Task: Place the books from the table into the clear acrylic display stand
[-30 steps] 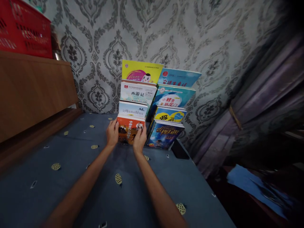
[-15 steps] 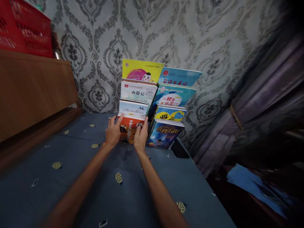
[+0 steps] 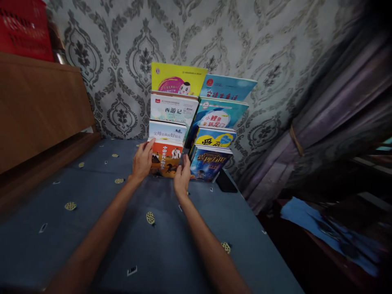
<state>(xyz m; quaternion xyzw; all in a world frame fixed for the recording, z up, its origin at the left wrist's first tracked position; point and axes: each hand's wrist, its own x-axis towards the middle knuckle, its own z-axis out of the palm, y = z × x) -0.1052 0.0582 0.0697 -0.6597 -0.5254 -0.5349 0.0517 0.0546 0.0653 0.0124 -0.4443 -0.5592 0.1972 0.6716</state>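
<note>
A tiered stand of children's books leans against the patterned wall, in two columns. The front book of the left column is an orange book (image 3: 165,159) with horses on its cover. My left hand (image 3: 142,160) grips its left edge, fingers reaching to the top corner. My right hand (image 3: 182,176) holds its right edge near the bottom. Behind it rise a pale blue book (image 3: 167,131), a white book (image 3: 173,108) and a yellow book (image 3: 176,79). The right column starts with a dark blue book (image 3: 207,163).
The stand rests on a blue-grey patterned cloth (image 3: 128,228) covering a bed or table. A wooden headboard (image 3: 36,106) runs along the left with a red crate (image 3: 21,28) on top. Purple curtains (image 3: 337,122) hang at right; a black object (image 3: 226,182) lies beside the stand.
Both hands slid outward on the orange book, uncovering more of its cover. The view shifted a little, so the stand sits higher in the frame.
</note>
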